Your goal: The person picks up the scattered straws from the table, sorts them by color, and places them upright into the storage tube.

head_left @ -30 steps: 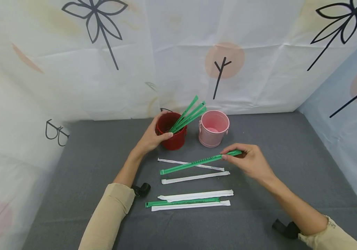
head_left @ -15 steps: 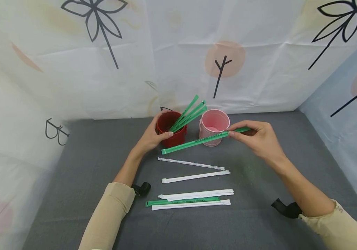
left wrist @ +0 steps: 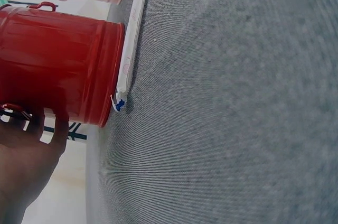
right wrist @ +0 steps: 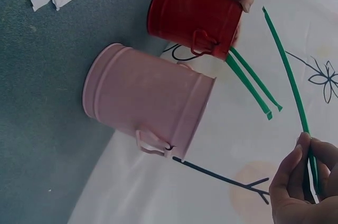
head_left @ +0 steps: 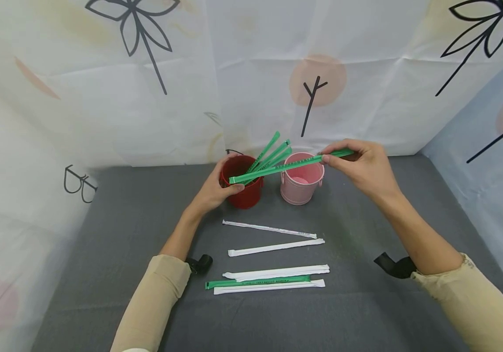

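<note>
My left hand [head_left: 213,191] grips the side of a small red bucket [head_left: 248,199], its thumb at the rim. Several green paper-wrapped straws [head_left: 271,143] lean out of that bucket toward the right. Between thumb and fingers, my right hand [head_left: 364,164] pinches another green wrapped straw [head_left: 293,165] near its right end. In the head view its far end overlaps the red bucket's mouth; the right wrist view shows this held straw [right wrist: 288,68] in the air, apart from the red bucket [right wrist: 195,18]. Beside the red one stands a pink bucket [head_left: 297,194], below the held straw.
White wrapped straws lie across the grey table: a thin one [head_left: 269,228], a thicker one [head_left: 275,247] and more nearer the front. Among the front ones is a green wrapped straw [head_left: 257,282]. A patterned white cloth [head_left: 251,98] rises behind the buckets.
My right hand has carried the green straw away from me, from over the white straws up to the level of the bucket rims. The left hand stays on the red bucket.
</note>
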{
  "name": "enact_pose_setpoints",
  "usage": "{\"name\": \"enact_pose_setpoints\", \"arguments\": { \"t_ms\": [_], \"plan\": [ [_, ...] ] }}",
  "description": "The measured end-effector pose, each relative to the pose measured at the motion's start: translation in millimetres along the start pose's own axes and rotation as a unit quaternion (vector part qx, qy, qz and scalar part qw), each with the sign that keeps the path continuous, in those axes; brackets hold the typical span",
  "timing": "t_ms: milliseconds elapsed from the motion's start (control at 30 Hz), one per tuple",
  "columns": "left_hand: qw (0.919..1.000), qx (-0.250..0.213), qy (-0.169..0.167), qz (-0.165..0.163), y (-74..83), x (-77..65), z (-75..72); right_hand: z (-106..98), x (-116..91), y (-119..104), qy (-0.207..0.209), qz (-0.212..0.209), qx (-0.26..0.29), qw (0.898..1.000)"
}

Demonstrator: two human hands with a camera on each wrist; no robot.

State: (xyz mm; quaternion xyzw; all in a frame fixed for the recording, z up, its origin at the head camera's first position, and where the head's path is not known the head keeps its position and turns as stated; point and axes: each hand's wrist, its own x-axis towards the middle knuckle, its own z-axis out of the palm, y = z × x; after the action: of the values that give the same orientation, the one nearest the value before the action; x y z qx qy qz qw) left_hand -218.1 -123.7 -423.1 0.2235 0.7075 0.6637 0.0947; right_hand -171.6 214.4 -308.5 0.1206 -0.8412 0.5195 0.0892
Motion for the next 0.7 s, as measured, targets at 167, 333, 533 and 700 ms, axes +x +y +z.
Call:
{"name": "enact_pose_setpoints", "arguments": {
  "t_ms": [167,333,533,700],
  "plan": [
    [1.0000,0.007,0.000,-0.004,0.1,-0.4,0.0,5,7,3,0.006,0.007,-0.023,1.000],
    [0.9999,0.011,-0.001,0.003,0.5,0.0,0.4,12,12,8,-0.002,0.003,-0.034,0.999],
    [0.9999,0.011,0.003,0.012,-21.6,4.3,-5.0,23,17,12,-0.019,-0.015,-0.032,0.999],
    [0.9999,0.009,0.004,0.007,-17.8,3.9,-4.1,33,19,13,-0.036,-0.020,-0.018,0.999]
  ]
}}
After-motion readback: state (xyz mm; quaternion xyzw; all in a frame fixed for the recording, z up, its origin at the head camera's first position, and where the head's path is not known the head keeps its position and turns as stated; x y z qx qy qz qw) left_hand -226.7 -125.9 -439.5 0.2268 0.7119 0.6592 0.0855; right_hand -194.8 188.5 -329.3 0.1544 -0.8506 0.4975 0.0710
